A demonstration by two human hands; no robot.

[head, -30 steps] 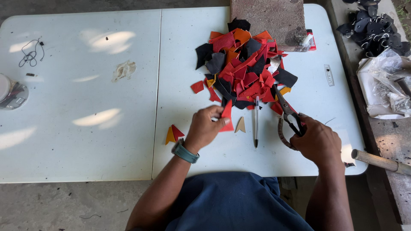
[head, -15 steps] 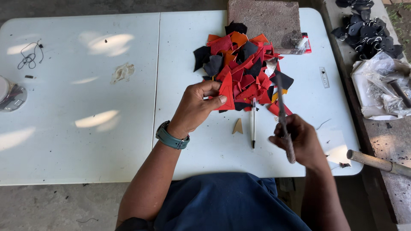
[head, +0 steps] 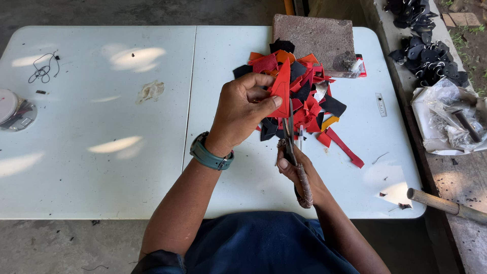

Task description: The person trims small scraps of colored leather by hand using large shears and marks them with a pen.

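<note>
My left hand [head: 243, 111], with a teal watch on its wrist, pinches a red triangular leather scrap [head: 282, 89] and holds it up over the table. My right hand [head: 299, 170] grips a pair of scissors [head: 290, 134] with wrapped handles; the blades point up at the lower edge of the red scrap. Behind both hands lies a heap of red, black and orange leather scraps [head: 309, 101] on the white folding table [head: 127, 167].
A brown stone block [head: 314, 43] sits at the table's far edge. A loose red strip [head: 345, 147] lies right of the heap. Black cord [head: 43, 71] and a round clear lid [head: 12, 109] are far left. A bench at right carries black pieces [head: 426, 50] and crumpled plastic [head: 449, 119].
My left hand lifted a red scrap from the heap and brought it closer. My right hand swung in from the right, and the scissors now point up at that scrap.
</note>
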